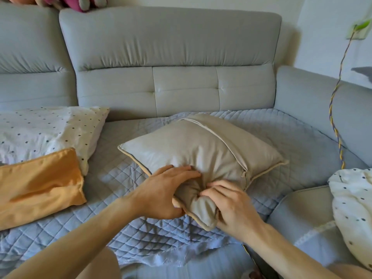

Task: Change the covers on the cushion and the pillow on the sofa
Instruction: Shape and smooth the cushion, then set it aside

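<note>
While the beige cushion (201, 150) lies mid-frame on the quilted blue-grey throw (120, 178) that covers the seat of the sofa (171, 47), you have both hands on its nearest corner. Your left hand (167, 190) lays its fingers almost straight across the top of the fabric with the thumb tucked under the edge, so the corner is pinched between them. Your right hand (231, 206) curls down over the same corner from the right, fingers bent and bunching the cover into a tight fold. The two hands nearly touch.

A zip (221, 142) runs diagonally across the cushion's upper face. Its pull (244, 173) sits at the lower end, just above your right fingers. Whether the zip is done up you cannot tell from here.

At the left of the frame an orange cover (38, 182) lies flat, overlapping the near edge of a white dotted pillow (46, 133) behind it. At the right edge sits a dotted white bundle (354, 208), pillow or loose cover being unclear. A twisted cord (338, 117) hangs down the sofa arm above it.
</note>
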